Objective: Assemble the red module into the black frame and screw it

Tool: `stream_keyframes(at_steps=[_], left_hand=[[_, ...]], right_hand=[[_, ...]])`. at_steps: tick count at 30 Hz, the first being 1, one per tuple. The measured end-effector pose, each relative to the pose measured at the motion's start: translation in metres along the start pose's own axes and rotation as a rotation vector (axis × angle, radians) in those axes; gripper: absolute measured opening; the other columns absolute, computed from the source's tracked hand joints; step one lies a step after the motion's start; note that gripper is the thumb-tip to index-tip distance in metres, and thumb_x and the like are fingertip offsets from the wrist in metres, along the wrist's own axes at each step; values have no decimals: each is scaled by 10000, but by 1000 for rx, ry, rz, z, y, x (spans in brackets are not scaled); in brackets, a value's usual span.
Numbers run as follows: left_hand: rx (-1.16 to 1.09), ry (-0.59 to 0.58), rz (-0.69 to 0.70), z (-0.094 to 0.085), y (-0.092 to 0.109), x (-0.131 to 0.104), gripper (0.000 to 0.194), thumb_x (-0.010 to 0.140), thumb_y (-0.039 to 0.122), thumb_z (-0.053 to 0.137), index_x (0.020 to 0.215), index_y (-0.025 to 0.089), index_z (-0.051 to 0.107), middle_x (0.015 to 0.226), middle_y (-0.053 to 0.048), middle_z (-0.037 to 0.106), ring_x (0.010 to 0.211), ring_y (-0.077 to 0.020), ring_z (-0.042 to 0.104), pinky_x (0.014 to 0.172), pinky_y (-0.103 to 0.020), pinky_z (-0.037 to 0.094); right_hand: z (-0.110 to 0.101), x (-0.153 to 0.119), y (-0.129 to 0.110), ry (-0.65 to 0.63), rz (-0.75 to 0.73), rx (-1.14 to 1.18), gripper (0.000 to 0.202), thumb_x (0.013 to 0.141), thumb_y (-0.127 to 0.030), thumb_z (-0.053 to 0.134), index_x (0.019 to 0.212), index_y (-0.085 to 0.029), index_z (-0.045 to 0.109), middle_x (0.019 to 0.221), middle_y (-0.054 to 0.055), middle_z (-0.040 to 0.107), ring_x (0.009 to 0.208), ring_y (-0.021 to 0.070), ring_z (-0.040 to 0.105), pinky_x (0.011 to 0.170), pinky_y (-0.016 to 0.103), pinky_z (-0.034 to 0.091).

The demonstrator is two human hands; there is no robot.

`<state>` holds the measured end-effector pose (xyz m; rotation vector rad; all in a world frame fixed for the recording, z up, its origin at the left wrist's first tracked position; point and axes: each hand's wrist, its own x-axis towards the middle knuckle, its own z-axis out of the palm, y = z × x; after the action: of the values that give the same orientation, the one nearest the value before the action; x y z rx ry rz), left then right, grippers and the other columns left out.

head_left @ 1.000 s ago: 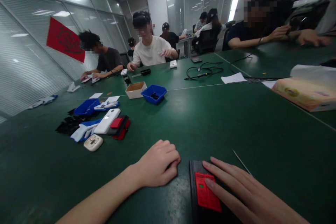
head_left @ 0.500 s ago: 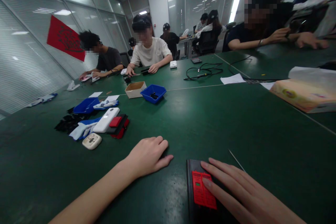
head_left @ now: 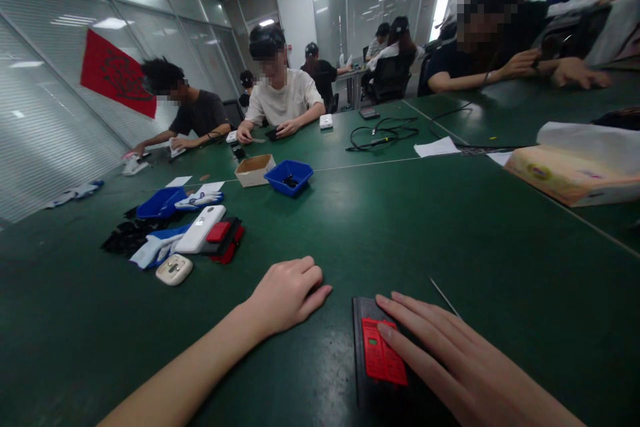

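Observation:
In front of me a black flat rectangular block (head_left: 358,353) lies on the green table, with a red plastic piece (head_left: 384,365) bearing a small green spot on its top. My right hand (head_left: 453,350) lies over the right side of both, its fingers stretched out flat. One fingertip touches the red piece; another rests near the block's far edge. To the left, my left hand (head_left: 286,295) rests on the table, apart from the block, fingers curled under and thumb out. I see nothing in it. A thin metal rod (head_left: 444,296) lies just beyond my right hand.
On the left are a round-cornered white device (head_left: 174,269), a white case (head_left: 201,229), red and black pieces (head_left: 225,240), gloves (head_left: 147,252) and a blue tray (head_left: 160,203). Farther off are a blue bin (head_left: 289,179), a cardboard box (head_left: 255,171), cables (head_left: 383,133), a tissue pack (head_left: 570,175) and several people.
The camera view has shifted slightly. Both hands stay almost where they were, the right one still on the block. Across the table, the person at far left has reached an arm farther left.

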<state>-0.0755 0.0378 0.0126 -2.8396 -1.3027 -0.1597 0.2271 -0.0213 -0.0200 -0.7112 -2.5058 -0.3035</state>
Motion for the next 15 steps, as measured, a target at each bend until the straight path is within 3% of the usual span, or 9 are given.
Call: stream_keyframes(at_steps=[6,9,12,15], left_hand=[[-50,40,-38,2,-5,1,281,1013,373,587,805,184,575,792,-9,610,682,-149,596,614,-255,464],[-61,55,-21,4,-5,1,284,1015,372,587,804,183,581,781,-14,617,695,-159,594,627,-265,466],[-93,129,37,7,-4,1,315,1046,390,533,816,181,584,803,-39,644,735,-178,604,662,-286,475],[-324,211,60,9,-3,0,357,1052,442,508,815,184,572,826,-55,670,751,-178,612,692,-298,472]], right_hand=[[-5,3,2,-44,-1,41,602,880,-319,624,1467,-204,551,1473,126,622,1202,328,701,877,412,650],[-4,0,-1,-68,13,-3,767,806,-449,731,1481,-152,520,1473,189,606,1176,369,709,838,444,663],[-2,-1,-7,-106,96,-6,974,689,-519,840,1482,-77,485,1474,242,587,1206,395,687,900,468,650],[0,3,-12,-114,162,29,1038,655,-523,879,1481,-49,463,1449,250,607,1219,382,681,969,458,624]])
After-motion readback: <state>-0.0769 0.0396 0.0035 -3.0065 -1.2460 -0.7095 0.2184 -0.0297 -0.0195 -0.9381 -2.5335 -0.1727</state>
